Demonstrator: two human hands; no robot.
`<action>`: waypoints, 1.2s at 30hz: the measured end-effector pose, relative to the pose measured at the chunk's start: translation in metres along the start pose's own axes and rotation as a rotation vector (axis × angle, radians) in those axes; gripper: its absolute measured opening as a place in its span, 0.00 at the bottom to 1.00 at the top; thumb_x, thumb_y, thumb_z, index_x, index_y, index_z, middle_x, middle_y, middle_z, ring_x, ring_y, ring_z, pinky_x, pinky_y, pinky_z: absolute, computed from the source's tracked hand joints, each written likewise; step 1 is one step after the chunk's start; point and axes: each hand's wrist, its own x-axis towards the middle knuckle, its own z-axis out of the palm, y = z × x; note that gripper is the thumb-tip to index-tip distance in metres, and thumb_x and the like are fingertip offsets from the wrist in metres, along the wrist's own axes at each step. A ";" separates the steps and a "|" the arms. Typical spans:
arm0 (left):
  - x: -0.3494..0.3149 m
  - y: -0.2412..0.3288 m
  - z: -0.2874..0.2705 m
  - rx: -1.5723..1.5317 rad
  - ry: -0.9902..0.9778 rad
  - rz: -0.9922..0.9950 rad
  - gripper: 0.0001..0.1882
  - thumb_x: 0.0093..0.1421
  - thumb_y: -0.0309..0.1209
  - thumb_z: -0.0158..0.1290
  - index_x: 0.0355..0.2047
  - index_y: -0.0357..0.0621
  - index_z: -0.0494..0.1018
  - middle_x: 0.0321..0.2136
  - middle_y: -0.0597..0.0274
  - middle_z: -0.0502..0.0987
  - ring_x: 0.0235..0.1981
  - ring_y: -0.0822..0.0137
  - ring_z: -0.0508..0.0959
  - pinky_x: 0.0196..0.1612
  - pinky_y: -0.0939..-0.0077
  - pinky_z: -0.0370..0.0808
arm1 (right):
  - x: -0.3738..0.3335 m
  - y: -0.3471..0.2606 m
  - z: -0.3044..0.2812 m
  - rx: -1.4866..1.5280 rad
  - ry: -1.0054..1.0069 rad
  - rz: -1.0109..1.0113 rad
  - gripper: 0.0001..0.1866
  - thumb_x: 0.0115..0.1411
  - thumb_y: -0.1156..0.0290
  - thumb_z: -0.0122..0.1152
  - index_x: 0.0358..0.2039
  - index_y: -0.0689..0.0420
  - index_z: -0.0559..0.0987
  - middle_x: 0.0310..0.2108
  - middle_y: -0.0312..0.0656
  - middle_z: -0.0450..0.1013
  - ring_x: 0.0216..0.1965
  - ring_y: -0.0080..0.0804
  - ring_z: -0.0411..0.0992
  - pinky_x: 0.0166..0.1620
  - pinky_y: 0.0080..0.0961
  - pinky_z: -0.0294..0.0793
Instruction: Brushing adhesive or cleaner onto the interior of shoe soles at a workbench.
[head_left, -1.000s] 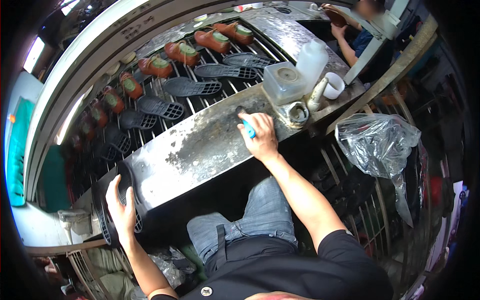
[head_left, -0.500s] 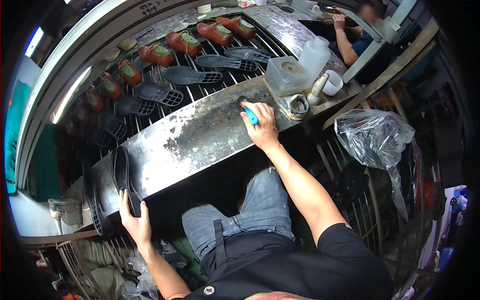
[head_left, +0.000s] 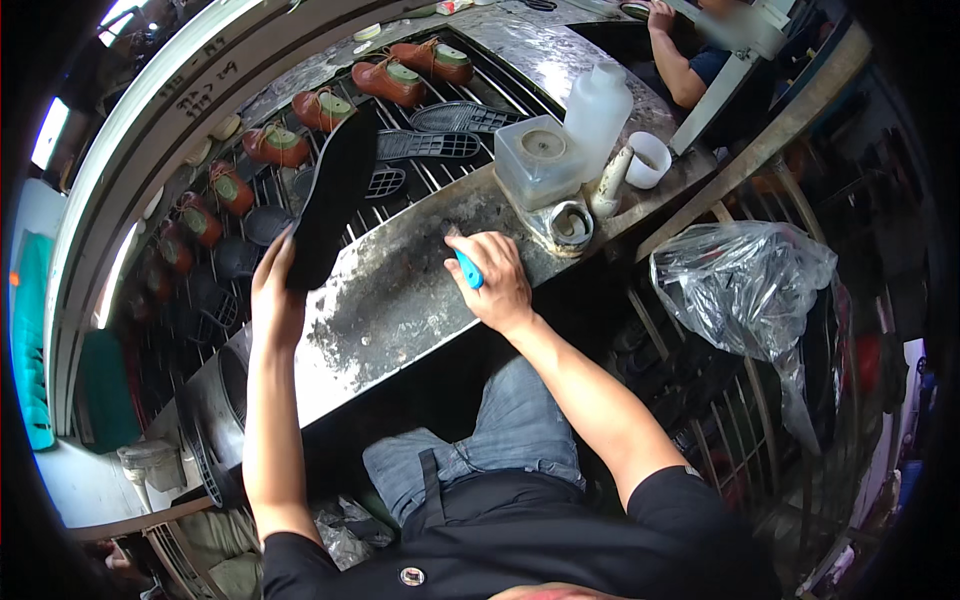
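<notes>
My left hand [head_left: 276,292] grips the near end of a black shoe sole [head_left: 338,195], lifted and tilted over the rack's edge. Its fingers lie along the sole's left side. Held in my right hand [head_left: 503,282] is a short tool with a bright blue handle [head_left: 468,268]; its dark tip points at the stained metal ledge [head_left: 385,300], and its kind is hard to make out. Another curved black sole [head_left: 234,378] rests at the ledge's left end. Beside it a black sole with a gridded inner side [head_left: 205,455] leans at the edge.
Brown laced shoes [head_left: 388,82] and black soles [head_left: 428,146] line the barred rack. A clear square container [head_left: 538,155], white bottle [head_left: 598,108], crusted pot [head_left: 572,226] and white cup [head_left: 648,160] stand right. A plastic bag [head_left: 745,290] hangs nearby. Another person's arm [head_left: 675,65] shows at upper right.
My left hand has picked up a sole from the ledge's left end and raised it up and to the right. My right hand, with the blue-handled tool, appears farther left and slightly lower.
</notes>
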 end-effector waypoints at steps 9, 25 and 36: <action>0.277 -0.045 0.106 -0.001 -0.180 -0.152 0.18 0.75 0.39 0.60 0.57 0.39 0.81 0.50 0.59 0.86 0.49 0.64 0.86 0.55 0.66 0.83 | 0.001 -0.003 0.000 -0.005 -0.057 0.030 0.19 0.64 0.64 0.74 0.53 0.52 0.80 0.41 0.42 0.76 0.48 0.47 0.77 0.54 0.45 0.75; 0.397 -0.097 0.139 -0.001 0.043 0.090 0.20 0.73 0.34 0.61 0.51 0.25 0.83 0.42 0.53 0.88 0.39 0.64 0.87 0.46 0.69 0.83 | 0.004 0.004 -0.003 -0.074 -0.066 0.017 0.19 0.62 0.66 0.75 0.52 0.53 0.81 0.45 0.41 0.76 0.50 0.46 0.77 0.57 0.45 0.74; 0.173 -0.052 0.059 -0.519 -0.505 0.079 0.27 0.75 0.26 0.52 0.72 0.34 0.66 0.67 0.46 0.75 0.67 0.54 0.78 0.70 0.56 0.75 | -0.009 -0.001 0.002 -0.081 -0.004 0.034 0.17 0.64 0.63 0.74 0.51 0.51 0.81 0.42 0.41 0.76 0.49 0.48 0.76 0.58 0.46 0.74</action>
